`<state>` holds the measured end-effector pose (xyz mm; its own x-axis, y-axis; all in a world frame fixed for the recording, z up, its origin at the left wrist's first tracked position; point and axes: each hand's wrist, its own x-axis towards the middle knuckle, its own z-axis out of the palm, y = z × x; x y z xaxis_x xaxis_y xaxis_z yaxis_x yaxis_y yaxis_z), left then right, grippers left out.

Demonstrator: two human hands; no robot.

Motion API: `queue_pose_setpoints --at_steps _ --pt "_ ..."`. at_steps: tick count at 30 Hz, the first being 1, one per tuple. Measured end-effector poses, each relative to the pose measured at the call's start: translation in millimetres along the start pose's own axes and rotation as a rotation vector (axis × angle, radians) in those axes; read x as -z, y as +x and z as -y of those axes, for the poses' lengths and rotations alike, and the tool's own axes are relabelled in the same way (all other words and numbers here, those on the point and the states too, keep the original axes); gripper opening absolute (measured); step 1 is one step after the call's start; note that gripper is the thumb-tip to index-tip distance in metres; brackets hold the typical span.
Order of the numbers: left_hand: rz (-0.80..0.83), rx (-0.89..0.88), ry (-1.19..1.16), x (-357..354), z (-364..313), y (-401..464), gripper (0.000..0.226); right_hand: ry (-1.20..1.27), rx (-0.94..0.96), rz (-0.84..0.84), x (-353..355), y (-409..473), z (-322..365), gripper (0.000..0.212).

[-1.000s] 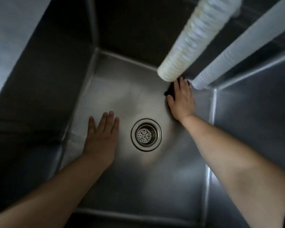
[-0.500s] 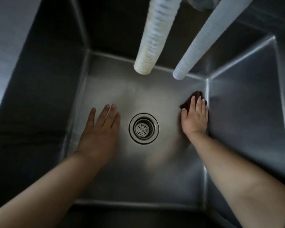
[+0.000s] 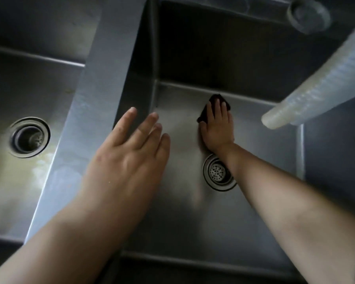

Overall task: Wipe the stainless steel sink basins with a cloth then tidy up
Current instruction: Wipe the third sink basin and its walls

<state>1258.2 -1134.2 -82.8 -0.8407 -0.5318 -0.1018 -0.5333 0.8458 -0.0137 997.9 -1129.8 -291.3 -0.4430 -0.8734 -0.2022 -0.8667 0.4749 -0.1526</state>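
I look down into a stainless steel sink basin (image 3: 254, 212) with a round drain (image 3: 216, 172) in its floor. My right hand (image 3: 217, 128) presses a dark cloth (image 3: 213, 101) flat on the basin floor, near the back wall and just beyond the drain. Most of the cloth is hidden under the palm. My left hand (image 3: 131, 148) is raised with fingers spread, over the basin's left wall and the divider (image 3: 86, 119), holding nothing. A second basin (image 3: 29, 83) with its own drain (image 3: 29, 136) lies to the left.
A white ribbed hose (image 3: 320, 93) hangs over the right basin from the upper right, its open end near the back right corner. A round fitting (image 3: 307, 14) shows at the top right. Pale streaks mark the left basin's floor.
My right hand slid the cloth from the basin's right wall to the middle of the back. My left hand lifted off the floor toward the divider. The view shifted left, showing the second basin.
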Motion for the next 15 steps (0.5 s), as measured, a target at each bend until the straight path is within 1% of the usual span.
queue_pose_setpoints --at_steps 3,5,7,10,13,15 --pt "0.002 0.041 0.005 -3.5 12.7 -1.1 0.022 -0.086 0.222 0.035 -2.5 22.9 40.5 0.064" --pt "0.02 0.043 0.0 -4.6 14.8 0.6 0.015 -0.102 0.341 0.063 -6.6 34.7 66.5 0.063" --pt "0.001 0.049 -0.006 -6.4 14.3 0.5 0.016 -0.107 0.414 0.085 -10.9 39.5 87.0 0.062" --pt "-0.017 0.05 0.021 -4.8 13.0 0.8 0.021 -0.109 0.479 0.078 -14.6 32.5 98.9 0.063" --pt "0.006 0.061 0.046 -1.9 11.5 0.0 0.027 -0.095 0.573 0.07 -18.3 6.0 96.9 0.064" --pt "-0.01 0.066 0.062 -0.8 9.1 0.6 0.028 -0.064 0.639 0.065 -23.0 -21.9 94.0 0.063"
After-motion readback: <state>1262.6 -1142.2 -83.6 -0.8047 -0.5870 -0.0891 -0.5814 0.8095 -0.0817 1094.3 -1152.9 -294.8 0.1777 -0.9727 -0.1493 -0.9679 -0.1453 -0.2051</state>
